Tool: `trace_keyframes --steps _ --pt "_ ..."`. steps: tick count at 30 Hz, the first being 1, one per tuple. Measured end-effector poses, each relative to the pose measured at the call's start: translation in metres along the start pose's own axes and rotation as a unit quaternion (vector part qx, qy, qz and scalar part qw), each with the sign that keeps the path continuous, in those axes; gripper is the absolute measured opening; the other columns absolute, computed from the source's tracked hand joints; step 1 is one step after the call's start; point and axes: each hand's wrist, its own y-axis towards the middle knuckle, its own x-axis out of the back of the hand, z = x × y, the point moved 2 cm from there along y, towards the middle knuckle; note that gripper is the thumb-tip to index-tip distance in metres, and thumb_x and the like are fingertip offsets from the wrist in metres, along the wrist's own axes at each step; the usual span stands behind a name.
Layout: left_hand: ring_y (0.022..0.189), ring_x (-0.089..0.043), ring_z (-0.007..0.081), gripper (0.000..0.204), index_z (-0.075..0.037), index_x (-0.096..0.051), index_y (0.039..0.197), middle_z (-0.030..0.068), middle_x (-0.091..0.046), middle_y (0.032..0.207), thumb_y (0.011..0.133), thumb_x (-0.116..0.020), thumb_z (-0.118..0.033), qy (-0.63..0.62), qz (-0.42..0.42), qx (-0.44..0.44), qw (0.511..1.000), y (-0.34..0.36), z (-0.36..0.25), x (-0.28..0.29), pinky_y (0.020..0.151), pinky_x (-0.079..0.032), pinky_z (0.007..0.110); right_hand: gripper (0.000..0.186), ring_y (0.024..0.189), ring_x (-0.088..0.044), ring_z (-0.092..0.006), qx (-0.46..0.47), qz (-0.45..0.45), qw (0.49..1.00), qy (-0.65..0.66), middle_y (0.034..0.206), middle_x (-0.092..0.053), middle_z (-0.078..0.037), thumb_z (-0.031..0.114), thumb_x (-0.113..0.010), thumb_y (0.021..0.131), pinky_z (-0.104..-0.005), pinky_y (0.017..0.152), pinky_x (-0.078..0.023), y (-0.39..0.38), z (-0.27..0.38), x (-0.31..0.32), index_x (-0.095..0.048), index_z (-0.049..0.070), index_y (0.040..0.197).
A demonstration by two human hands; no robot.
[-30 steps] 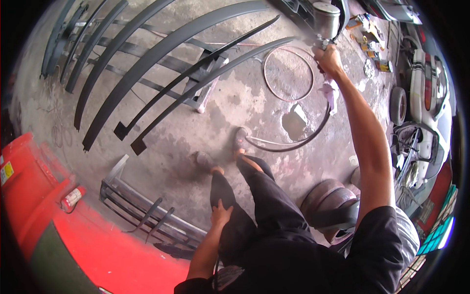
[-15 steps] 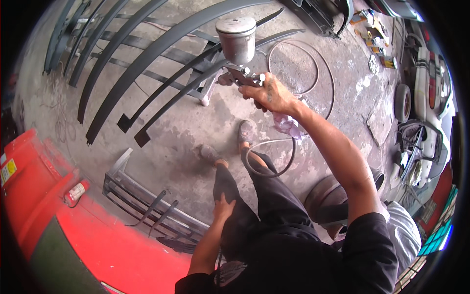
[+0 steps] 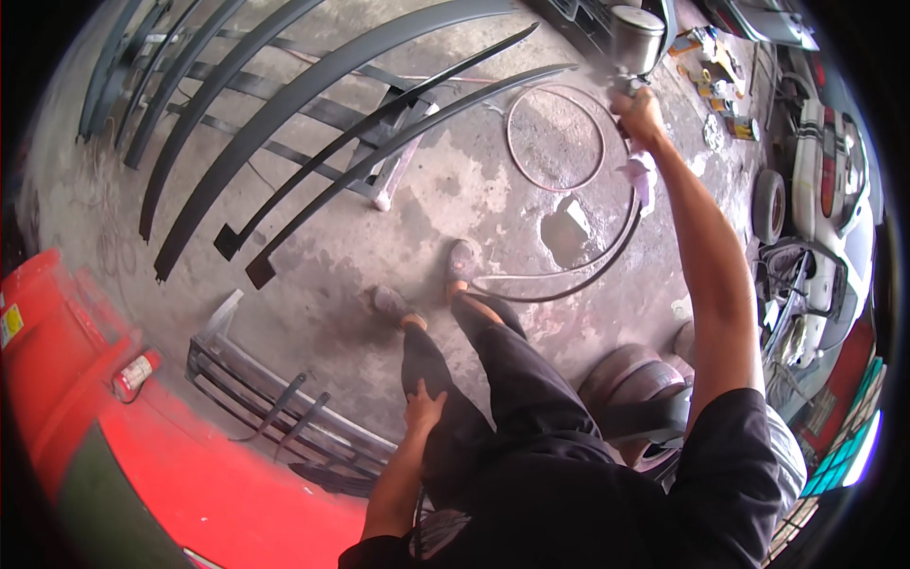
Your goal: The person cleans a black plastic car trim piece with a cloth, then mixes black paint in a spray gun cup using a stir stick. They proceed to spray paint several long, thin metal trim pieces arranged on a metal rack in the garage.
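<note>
My right hand [image 3: 644, 119] is closed round the handle of a spray gun [image 3: 635, 43], held out at the upper right with its metal paint cup on top. The gun's lower body is partly hidden by my fingers. A pinkish cloth [image 3: 640, 175] hangs below that hand, round the hose [image 3: 607, 270] that runs down from the gun. My left hand [image 3: 425, 408] rests on my left thigh, fingers apart and holding nothing. To the left of the gun, long curved dark grey trim strips [image 3: 284, 109] lie side by side across a stand [image 3: 398, 171].
Red bodywork [image 3: 180, 446] with a small fire extinguisher [image 3: 137, 373] fills the lower left. A slatted metal rack [image 3: 284, 408] stands beside my legs. Stacked tyres [image 3: 626, 379] are close on my right. Cans [image 3: 744, 128], a wheel [image 3: 769, 204] and car bumpers [image 3: 829, 180] line the right side.
My right hand has carried the spray gun away from the strips, to the right and farther out. The hose has swung right with it. My left hand stays on my thigh.
</note>
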Motion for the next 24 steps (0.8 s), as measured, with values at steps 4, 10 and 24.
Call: trace_keyframes --steps 4,10,24 --pt "0.135 -0.058 0.0497 0.092 -0.017 -0.035 0.167 0.0335 -0.052 0.151 0.094 -0.070 -0.060 -0.004 -0.006 -0.001 1.000 -0.003 0.003 -0.011 0.111 -0.048 0.057 0.042 0.051 -0.066 -0.0202 -0.008 -0.084 0.995 -0.060 0.069 -0.069 -0.012 0.035 -0.069 0.097 -0.0370 0.048 -0.055 0.013 -0.009 0.025 -0.070 -0.006 0.089" --pt "0.137 -0.055 0.0508 0.090 -0.017 -0.034 0.167 0.0345 -0.051 0.150 0.095 -0.069 -0.059 -0.048 -0.017 0.008 0.999 -0.002 0.033 -0.021 0.112 -0.048 0.056 0.039 0.053 -0.065 -0.0186 -0.008 0.007 1.000 0.006 0.071 -0.069 -0.011 0.033 -0.069 0.097 -0.0371 0.048 -0.053 -0.048 0.040 -0.013 -0.070 -0.005 0.091" --pt "0.137 -0.056 0.0507 0.086 -0.021 -0.035 0.166 0.0323 -0.047 0.154 0.096 -0.067 -0.058 -0.118 -0.003 -0.004 0.993 -0.005 0.085 -0.014 0.112 -0.049 0.056 0.027 0.081 -0.075 -0.0393 0.168 0.278 0.943 0.067 0.087 -0.075 -0.025 0.020 -0.069 0.099 -0.0473 0.076 -0.056 -0.311 0.254 -0.261 -0.073 0.001 0.118"
